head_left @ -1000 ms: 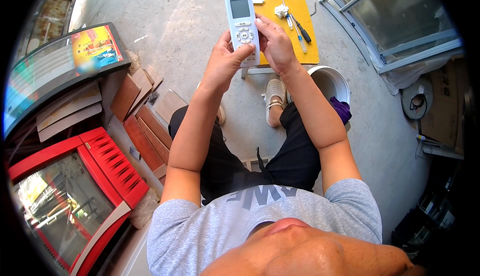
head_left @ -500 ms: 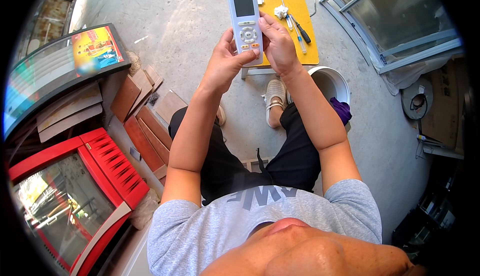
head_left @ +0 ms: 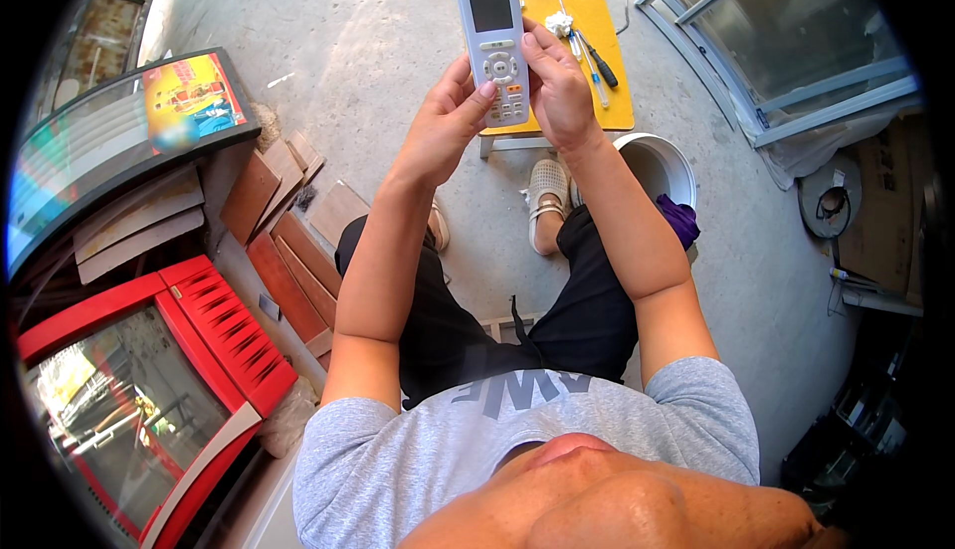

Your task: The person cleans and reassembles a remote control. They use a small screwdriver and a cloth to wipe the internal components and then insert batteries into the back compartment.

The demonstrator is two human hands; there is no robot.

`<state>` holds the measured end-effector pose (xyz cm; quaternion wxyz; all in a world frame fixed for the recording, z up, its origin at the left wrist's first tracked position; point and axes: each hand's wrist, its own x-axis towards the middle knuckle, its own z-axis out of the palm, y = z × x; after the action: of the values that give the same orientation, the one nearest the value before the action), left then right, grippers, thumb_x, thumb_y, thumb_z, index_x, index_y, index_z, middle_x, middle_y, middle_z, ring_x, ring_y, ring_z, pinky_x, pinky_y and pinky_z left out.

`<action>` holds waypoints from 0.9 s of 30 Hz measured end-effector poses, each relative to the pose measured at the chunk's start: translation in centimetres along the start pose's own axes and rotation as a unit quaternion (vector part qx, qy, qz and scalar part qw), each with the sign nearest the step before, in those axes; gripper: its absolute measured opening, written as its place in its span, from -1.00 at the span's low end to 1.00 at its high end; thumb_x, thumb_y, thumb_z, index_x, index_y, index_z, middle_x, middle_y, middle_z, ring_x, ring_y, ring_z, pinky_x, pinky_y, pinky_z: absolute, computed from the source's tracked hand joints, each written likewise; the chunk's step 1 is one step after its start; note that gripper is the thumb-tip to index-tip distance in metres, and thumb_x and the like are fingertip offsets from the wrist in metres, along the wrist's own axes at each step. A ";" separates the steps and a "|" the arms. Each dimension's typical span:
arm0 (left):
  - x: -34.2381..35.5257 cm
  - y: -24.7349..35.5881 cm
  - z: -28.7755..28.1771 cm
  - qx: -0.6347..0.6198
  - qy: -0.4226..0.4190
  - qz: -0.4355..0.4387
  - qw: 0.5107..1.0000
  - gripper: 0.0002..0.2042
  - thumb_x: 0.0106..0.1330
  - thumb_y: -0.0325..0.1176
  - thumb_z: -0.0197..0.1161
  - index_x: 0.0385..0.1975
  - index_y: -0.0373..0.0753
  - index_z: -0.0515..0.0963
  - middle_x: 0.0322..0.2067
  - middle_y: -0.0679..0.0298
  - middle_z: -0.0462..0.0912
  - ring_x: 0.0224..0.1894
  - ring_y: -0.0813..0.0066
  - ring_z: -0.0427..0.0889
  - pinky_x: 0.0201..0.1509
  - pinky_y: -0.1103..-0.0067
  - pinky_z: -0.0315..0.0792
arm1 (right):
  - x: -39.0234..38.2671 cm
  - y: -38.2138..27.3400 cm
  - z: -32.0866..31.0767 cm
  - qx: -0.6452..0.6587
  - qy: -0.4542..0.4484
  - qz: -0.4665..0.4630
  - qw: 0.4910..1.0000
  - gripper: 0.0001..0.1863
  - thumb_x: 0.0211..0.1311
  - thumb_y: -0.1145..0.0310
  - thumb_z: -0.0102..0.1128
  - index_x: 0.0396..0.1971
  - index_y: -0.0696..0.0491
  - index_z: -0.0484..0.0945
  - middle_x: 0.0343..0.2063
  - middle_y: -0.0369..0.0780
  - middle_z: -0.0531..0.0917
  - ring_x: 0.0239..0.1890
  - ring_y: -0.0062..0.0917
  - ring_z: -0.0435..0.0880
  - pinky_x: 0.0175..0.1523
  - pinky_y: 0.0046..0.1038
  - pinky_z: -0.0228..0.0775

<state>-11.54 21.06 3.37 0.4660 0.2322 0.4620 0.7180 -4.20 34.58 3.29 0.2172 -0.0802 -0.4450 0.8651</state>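
Note:
Between my two hands is a white remote control [head_left: 490, 32] with a blank dark screen at its top and rows of buttons below. My left hand [head_left: 450, 116] grips its lower left side, the thumb lying on the buttons left of the orange ones. Along the right edge, my right hand [head_left: 559, 87] holds it with the thumb near the upper side; its other fingers are mostly hidden behind. Beyond the remote stands a yellow-topped stool [head_left: 617, 116]. On it lie a black-handled screwdriver [head_left: 603, 67], a slim clear-handled tool [head_left: 600, 90] and crumpled white tissue [head_left: 559, 24].
A white bucket [head_left: 686, 166] with a purple cloth [head_left: 678, 221] on its rim stands right of my foot. Wooden boards [head_left: 288, 261] lie at left, near a red-framed cabinet [head_left: 214, 330] and a glass-topped case [head_left: 119, 151]. Framed window panels [head_left: 786, 42] lean at far right.
My left thumb has shifted up and left across the buttons, uncovering the lower keys. The remote has tilted slightly and moved a little, still in both hands.

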 end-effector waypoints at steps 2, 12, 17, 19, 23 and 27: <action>0.0 0.0 -0.1 -0.001 0.002 -0.001 1.000 -0.51 0.48 -0.33 0.05 0.36 -0.21 0.16 0.17 0.22 0.45 0.18 0.40 0.49 0.22 0.36 0.46 | -0.1 -0.1 0.1 -0.032 0.000 -0.005 0.999 -0.59 0.51 0.29 -0.23 0.22 0.17 0.33 -0.09 -0.23 0.62 -0.10 -0.63 0.62 0.03 -0.56 0.48; -0.2 0.5 0.5 0.073 0.004 0.017 0.997 -0.32 0.20 -0.47 0.39 0.32 -0.20 0.20 0.06 0.17 0.54 0.08 0.44 0.55 0.12 0.46 0.50 | -0.3 0.1 0.5 -0.060 0.026 -0.033 0.997 -0.58 0.52 0.25 -0.23 0.22 0.14 0.34 -0.11 -0.26 0.62 -0.13 -0.66 0.62 -0.03 -0.58 0.49; -0.1 -0.1 0.4 0.084 0.027 0.011 0.996 -0.38 0.17 -0.43 0.42 0.24 -0.23 0.29 -0.03 0.19 0.63 0.02 0.42 0.61 0.13 0.43 0.48 | -0.2 0.1 0.5 -0.083 0.022 -0.031 0.996 -0.58 0.51 0.24 -0.22 0.22 0.14 0.34 -0.14 -0.26 0.62 -0.17 -0.67 0.62 -0.08 -0.58 0.50; 0.0 -0.3 0.2 0.085 0.028 0.012 0.996 -0.39 0.18 -0.43 0.41 0.23 -0.24 0.29 -0.04 0.18 0.63 0.02 0.41 0.62 0.13 0.43 0.48 | -0.2 0.1 0.5 -0.091 0.022 -0.030 0.995 -0.58 0.51 0.24 -0.22 0.21 0.14 0.35 -0.14 -0.27 0.62 -0.17 -0.67 0.61 -0.09 -0.58 0.49; 0.0 -0.3 0.0 0.083 0.025 0.012 0.996 -0.39 0.18 -0.42 0.41 0.23 -0.25 0.28 -0.02 0.18 0.62 0.04 0.42 0.60 0.14 0.44 0.47 | -0.2 0.1 0.5 -0.109 0.010 -0.038 0.993 -0.58 0.50 0.25 -0.18 0.21 0.15 0.34 -0.14 -0.27 0.62 -0.14 -0.68 0.60 -0.08 -0.61 0.48; -0.2 -0.2 -0.2 0.078 -0.002 -0.010 0.997 -0.35 0.19 -0.41 0.41 0.26 -0.25 0.24 0.01 0.20 0.58 0.05 0.43 0.58 0.14 0.44 0.47 | 0.1 0.0 0.2 -0.111 0.018 -0.062 0.992 -0.47 0.41 0.32 0.07 0.29 0.17 0.21 -0.14 -0.23 0.61 -0.07 -0.64 0.59 0.00 -0.58 0.47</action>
<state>-11.51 20.81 3.10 0.4546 0.2645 0.5178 0.6747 -4.37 34.44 3.38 0.2679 -0.0913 -0.5387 0.7935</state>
